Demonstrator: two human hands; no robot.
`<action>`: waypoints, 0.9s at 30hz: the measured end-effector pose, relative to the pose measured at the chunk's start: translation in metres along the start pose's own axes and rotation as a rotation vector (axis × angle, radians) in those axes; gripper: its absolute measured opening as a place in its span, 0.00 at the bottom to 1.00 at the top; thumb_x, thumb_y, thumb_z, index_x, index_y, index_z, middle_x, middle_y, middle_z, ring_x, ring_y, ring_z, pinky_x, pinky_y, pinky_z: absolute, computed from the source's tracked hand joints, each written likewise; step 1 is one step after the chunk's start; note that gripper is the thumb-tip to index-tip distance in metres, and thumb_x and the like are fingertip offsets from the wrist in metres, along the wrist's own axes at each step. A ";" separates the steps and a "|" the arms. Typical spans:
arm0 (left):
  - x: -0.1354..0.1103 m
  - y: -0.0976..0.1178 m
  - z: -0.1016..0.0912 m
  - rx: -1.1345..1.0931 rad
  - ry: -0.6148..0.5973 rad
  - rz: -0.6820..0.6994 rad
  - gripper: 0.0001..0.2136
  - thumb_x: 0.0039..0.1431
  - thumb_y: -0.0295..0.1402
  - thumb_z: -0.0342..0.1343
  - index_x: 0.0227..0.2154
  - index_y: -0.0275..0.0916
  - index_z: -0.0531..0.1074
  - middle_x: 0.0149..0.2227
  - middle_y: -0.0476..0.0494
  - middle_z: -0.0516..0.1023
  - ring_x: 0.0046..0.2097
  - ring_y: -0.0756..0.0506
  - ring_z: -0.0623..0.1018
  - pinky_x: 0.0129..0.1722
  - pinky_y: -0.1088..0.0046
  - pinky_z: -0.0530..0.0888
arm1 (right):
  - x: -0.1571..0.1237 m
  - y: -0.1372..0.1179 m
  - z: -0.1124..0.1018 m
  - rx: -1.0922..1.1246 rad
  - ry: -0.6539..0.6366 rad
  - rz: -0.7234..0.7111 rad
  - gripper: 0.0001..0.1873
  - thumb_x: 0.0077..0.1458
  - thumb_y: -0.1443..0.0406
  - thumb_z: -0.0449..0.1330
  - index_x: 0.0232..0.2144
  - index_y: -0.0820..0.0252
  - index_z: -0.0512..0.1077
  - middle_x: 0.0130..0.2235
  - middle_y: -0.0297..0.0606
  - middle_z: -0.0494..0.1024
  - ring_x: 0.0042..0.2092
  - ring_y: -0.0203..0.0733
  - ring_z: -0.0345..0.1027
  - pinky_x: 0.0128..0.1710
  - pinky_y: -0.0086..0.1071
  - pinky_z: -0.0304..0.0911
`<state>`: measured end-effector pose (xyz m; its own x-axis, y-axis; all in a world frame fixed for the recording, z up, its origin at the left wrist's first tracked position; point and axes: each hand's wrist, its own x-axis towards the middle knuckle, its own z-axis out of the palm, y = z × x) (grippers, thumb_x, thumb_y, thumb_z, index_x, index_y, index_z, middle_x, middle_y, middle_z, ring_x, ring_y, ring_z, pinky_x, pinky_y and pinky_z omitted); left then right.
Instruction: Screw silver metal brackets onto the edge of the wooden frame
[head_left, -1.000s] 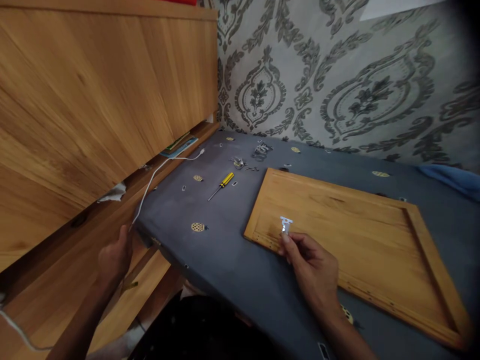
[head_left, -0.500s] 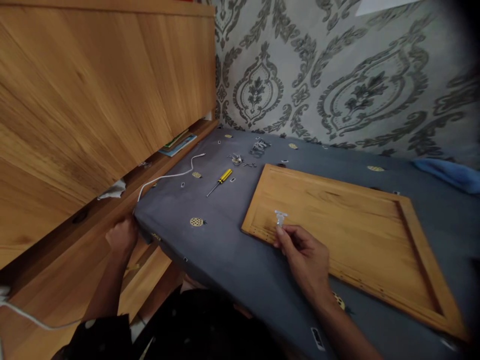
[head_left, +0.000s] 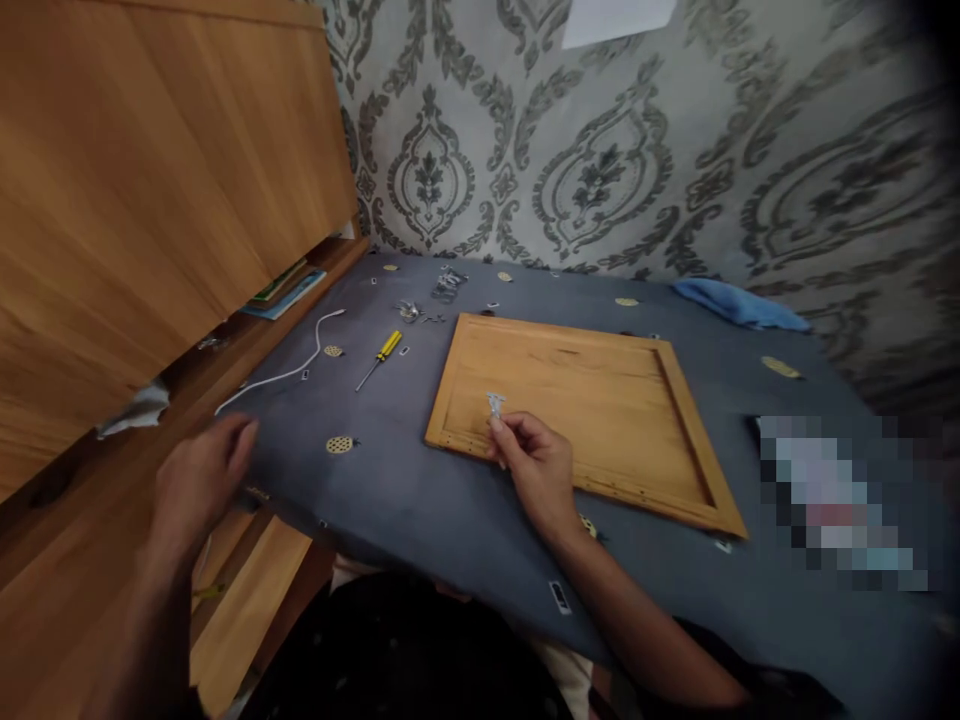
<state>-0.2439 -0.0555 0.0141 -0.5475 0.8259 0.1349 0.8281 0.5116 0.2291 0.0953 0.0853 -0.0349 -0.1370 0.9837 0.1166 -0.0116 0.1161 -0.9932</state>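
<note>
My right hand pinches a small silvery metal hinge between thumb and fingers, its T-shaped end sticking up. It is over the near left part of a framed wooden door panel, which lies flat on the patterned grey sheet. Small holes run along the panel's near edge. At the left, my left hand is slightly blurred, its fingers curled in with nothing visible in them. It is beside the sheet's edge, close to the end of a white cable. A yellow-handled screwdriver lies left of the panel.
Behind the screwdriver are loose metal fittings and screws and a cluster of silvery hardware. A wooden cabinet rises at the left. A blue cloth lies near the wall. Something pixelated is at the right.
The view has swung to the right, bringing the blue cloth and the pixelated item further in. My left hand has lifted from the cabinet ledge. My right hand still holds the hinge over the panel.
</note>
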 end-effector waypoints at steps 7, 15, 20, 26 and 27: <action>0.039 0.174 0.050 -0.755 -0.479 0.773 0.19 0.67 0.43 0.49 0.52 0.36 0.72 0.41 0.41 0.82 0.38 0.46 0.80 0.34 0.74 0.73 | -0.027 0.001 0.004 0.021 -0.018 0.088 0.20 0.54 0.48 0.63 0.28 0.58 0.73 0.22 0.33 0.74 0.21 0.33 0.63 0.21 0.27 0.59; 0.060 0.197 0.085 -0.725 -0.659 1.106 0.21 0.62 0.50 0.61 0.48 0.37 0.75 0.44 0.41 0.79 0.46 0.43 0.77 0.48 0.65 0.73 | -0.043 0.004 0.007 -0.016 -0.125 0.157 0.14 0.56 0.53 0.60 0.29 0.58 0.74 0.21 0.32 0.73 0.21 0.33 0.62 0.19 0.27 0.55; 0.051 0.185 0.084 -0.562 -0.568 1.287 0.27 0.58 0.53 0.64 0.52 0.39 0.74 0.47 0.40 0.76 0.51 0.40 0.73 0.52 0.62 0.71 | -0.041 0.003 0.005 -0.053 -0.159 0.113 0.13 0.60 0.56 0.57 0.29 0.57 0.74 0.20 0.30 0.72 0.21 0.32 0.61 0.21 0.27 0.55; 0.047 0.184 0.091 -0.560 -0.517 1.252 0.21 0.64 0.49 0.60 0.50 0.40 0.73 0.47 0.40 0.75 0.51 0.41 0.73 0.51 0.63 0.72 | -0.041 0.001 0.005 -0.090 -0.171 0.101 0.13 0.61 0.58 0.57 0.30 0.56 0.75 0.20 0.30 0.72 0.21 0.32 0.60 0.21 0.27 0.55; 0.047 0.184 0.091 -0.556 -0.517 1.255 0.20 0.64 0.49 0.60 0.49 0.39 0.73 0.46 0.41 0.75 0.50 0.41 0.73 0.50 0.64 0.72 | -0.041 0.002 0.005 -0.094 -0.168 0.101 0.13 0.61 0.58 0.56 0.29 0.56 0.75 0.20 0.30 0.72 0.21 0.32 0.60 0.21 0.27 0.55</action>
<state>-0.1065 0.0991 -0.0248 0.6836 0.7030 0.1960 0.5010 -0.6473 0.5744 0.0957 0.0440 -0.0413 -0.2962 0.9551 0.0065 0.1019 0.0384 -0.9941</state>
